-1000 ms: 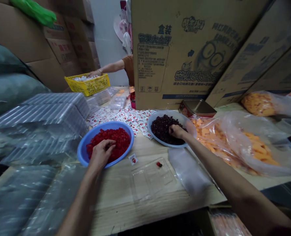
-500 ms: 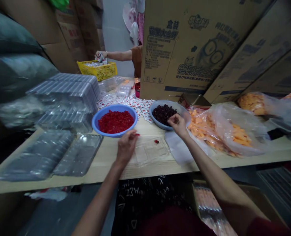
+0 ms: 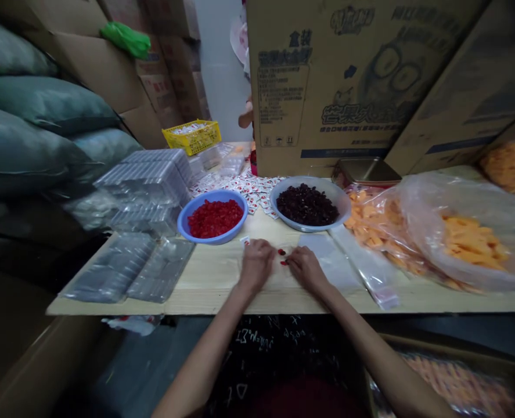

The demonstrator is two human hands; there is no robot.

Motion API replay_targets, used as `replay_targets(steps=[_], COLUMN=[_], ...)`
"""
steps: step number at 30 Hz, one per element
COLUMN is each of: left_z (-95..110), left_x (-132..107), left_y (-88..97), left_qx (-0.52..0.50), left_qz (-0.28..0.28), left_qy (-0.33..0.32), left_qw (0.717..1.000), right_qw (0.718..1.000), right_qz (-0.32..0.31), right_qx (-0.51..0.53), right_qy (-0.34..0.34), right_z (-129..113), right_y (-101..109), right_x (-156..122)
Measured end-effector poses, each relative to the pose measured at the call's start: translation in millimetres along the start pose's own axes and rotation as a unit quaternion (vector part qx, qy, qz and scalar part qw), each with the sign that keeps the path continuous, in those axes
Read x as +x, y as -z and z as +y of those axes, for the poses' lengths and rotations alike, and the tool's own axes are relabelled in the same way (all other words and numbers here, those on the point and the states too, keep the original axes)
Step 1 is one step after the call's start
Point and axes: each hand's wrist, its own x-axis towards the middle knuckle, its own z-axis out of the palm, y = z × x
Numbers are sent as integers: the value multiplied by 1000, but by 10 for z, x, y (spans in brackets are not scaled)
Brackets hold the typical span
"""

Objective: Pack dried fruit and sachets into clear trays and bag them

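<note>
My left hand (image 3: 257, 264) is closed over the table, its fingertips bent down and what they hold hidden. A small white-and-red packet (image 3: 245, 240) shows at its left edge. Opposite, my right hand (image 3: 307, 268) pinches at a small dark fruit piece beside a red fruit piece (image 3: 284, 263). Another red-and-dark pair of pieces (image 3: 281, 252) lies just behind, between both hands. A blue bowl (image 3: 185, 232) of chopped red fruit stands behind my left hand. The pale blue bowl (image 3: 344, 212) behind my right hand holds dark dried fruit (image 3: 307, 204).
Clear plastic trays (image 3: 146, 174) are stacked at left, with flatter ones (image 3: 113, 273) in front. Small packets (image 3: 222, 183) lie scattered behind the bowls. At right are bags of orange pieces (image 3: 472, 238) and clear bags (image 3: 370, 273). A large carton (image 3: 283, 128) and yellow basket (image 3: 191, 139) stand behind.
My right hand has left the dark fruit bowl and come down near my left hand, which moved right. A second red piece now lies between them. The other person's hand has left the yellow basket.
</note>
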Motion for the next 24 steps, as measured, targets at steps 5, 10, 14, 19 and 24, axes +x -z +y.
replay_targets(steps=[5,10,14,19,24], left_z=[-811,-1400,-1429,-1359,-1129], left_x=[661,1116,1105,1033,875], left_y=[682,691,610,733,894], left_qx=[102,93,98,110,79], left_qz=[25,-155,-167,-57,25], left_qy=[162,191,196,210,201], left_qw=[981,965,961,970,976], right_qw=[996,986,989,994,993], right_qz=[68,109,68,-48,-14], right_qx=[64,125,126,40,-16], right_qy=[18,-27,-24,87,114], right_z=[170,325,320,127,-162], right_y=[388,732,675,289,-75], right_x=[84,73,-66,-358,-582])
